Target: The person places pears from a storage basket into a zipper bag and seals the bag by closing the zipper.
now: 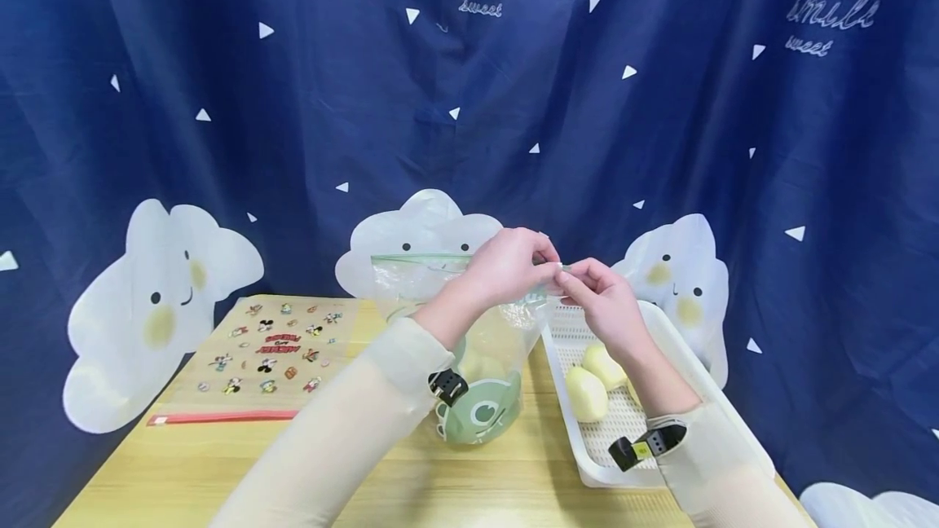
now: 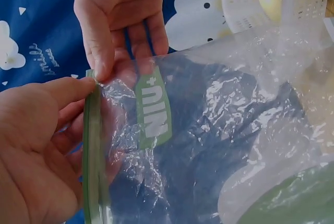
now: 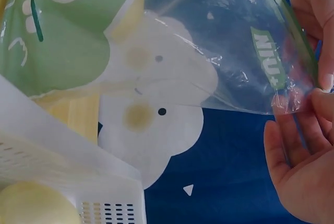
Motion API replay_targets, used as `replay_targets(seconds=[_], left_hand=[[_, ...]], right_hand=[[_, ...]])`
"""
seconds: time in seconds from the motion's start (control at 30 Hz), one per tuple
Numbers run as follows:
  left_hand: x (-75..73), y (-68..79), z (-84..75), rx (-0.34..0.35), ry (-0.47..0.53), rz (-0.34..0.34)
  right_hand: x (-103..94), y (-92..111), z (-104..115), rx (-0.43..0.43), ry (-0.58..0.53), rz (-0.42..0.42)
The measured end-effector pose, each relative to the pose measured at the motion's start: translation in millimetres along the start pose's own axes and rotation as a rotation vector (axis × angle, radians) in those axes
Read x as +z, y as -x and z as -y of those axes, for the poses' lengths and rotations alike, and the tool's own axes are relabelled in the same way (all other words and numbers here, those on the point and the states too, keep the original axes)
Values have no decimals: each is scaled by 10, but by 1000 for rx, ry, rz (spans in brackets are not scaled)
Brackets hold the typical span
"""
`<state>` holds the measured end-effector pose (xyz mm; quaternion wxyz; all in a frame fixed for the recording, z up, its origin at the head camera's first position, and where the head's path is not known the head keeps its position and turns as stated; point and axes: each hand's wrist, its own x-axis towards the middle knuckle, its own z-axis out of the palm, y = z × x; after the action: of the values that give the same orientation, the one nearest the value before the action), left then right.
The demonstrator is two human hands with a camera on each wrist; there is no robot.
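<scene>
Head cam: clear zip bag [image 1: 506, 349] sits mid-frame, zip edge [image 1: 411, 256] up, green face print [image 1: 480, 414] at btm, long axis approx. vert. L hand [image 1: 506, 265] & R hand [image 1: 603, 300] both pinch zip's R end, forearms [image 1: 367, 430] angled in from btm. White basket [image 1: 605, 477] w/ yellow fruit [image 1: 585, 394] lower R, just beside; flat printed bag [image 1: 267, 353] L. Table [image 1: 440, 487] shows btm ctr.

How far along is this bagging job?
Done: yellow fruit seems inside the green-zip bag. In hand: the left hand and right hand pinch one end of its zip. Likely remaining: fruits in the white basket, and the red-zip bag, lying flat.
</scene>
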<state>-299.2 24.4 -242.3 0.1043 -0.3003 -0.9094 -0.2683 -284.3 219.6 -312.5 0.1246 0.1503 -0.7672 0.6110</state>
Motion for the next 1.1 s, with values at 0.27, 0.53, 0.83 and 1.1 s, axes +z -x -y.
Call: replay_targets(seconds=[0.27,0.53,0.83,1.1], left_hand=[[-151,100,225,-23,-32,15],[-443,315,621,-26,86,1],[-673,612,953,-18,137,-55],[-843,789,1195,-49,129,-85]], right_hand=[[-83,-3,-70,41,-94,-35],[-109,-4,-76,45,-99,-13],[-95,8,-64,32,-118,1],[-94,13,-60,33,-95,-1]])
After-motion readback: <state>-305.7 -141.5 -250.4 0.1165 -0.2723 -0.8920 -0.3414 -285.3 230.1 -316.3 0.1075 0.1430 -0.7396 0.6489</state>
